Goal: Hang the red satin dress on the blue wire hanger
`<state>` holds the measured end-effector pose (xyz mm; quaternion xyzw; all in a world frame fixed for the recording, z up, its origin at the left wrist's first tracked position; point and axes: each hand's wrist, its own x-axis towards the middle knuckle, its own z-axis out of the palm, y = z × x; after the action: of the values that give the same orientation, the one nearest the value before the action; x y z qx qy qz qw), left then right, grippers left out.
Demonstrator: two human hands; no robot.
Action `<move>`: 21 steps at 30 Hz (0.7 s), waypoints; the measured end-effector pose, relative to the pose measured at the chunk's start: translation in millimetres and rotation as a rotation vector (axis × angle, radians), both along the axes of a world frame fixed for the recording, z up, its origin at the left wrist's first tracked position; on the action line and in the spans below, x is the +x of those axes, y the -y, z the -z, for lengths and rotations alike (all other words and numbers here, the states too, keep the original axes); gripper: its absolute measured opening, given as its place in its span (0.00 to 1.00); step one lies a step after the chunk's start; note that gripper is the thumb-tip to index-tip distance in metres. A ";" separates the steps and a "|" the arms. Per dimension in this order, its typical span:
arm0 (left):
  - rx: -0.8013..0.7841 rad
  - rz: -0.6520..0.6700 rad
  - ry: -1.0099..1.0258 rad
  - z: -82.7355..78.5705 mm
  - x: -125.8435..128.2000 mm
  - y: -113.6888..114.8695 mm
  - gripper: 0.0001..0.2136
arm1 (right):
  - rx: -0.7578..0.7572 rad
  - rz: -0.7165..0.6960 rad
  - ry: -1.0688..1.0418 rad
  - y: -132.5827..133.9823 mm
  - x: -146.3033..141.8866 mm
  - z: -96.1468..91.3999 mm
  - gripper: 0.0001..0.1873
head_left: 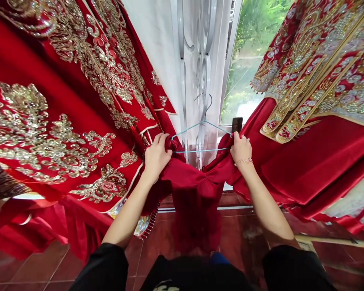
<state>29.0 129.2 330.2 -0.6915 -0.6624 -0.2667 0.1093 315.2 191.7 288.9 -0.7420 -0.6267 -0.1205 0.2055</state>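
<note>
A plain dark-red garment [197, 178] hangs spread between my hands on a light-blue wire hanger [202, 150]. My left hand [157, 157] is closed on the cloth by the hanger's left end. At the other end my right hand [241, 149], with a bracelet at the wrist, grips the garment with its fingers curled over. The hanger's hook points up, in front of a white scrolled metal frame [182, 81]; I cannot tell if it touches it. Below the hanger, the cloth drops toward the floor.
A red gown with gold sequin embroidery [75, 153] hangs on the left. To the right hangs a red outfit with a beaded gold top [336, 72]. Behind are a window [255, 52] and white curtain [151, 28]. Red tiles [160, 250] cover the floor.
</note>
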 end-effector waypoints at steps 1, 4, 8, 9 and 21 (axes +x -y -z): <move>-0.003 0.012 0.003 -0.2 -1.2 -1.6 0.27 | -0.021 0.011 0.015 3.9 -0.3 -2.5 0.23; 0.001 0.052 0.029 -0.6 -5.8 -5.6 0.28 | -0.060 0.027 0.045 16.2 -0.4 -8.5 0.23; -0.039 0.074 0.029 0.8 -6.3 -10.9 0.29 | -0.083 0.035 0.054 30.9 1.4 -14.0 0.22; -0.039 0.047 0.004 1.4 -3.3 -12.6 0.29 | -0.095 0.031 0.054 33.4 2.5 -15.3 0.22; -0.158 -0.031 -0.288 -63.3 -8.9 -30.4 0.16 | -0.082 -0.398 -0.516 11.6 78.3 -21.6 0.11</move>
<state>20.2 159.6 393.5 -0.7187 -0.6694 -0.1104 0.1526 393.4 180.1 310.4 -0.6184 -0.6912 0.1392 0.3471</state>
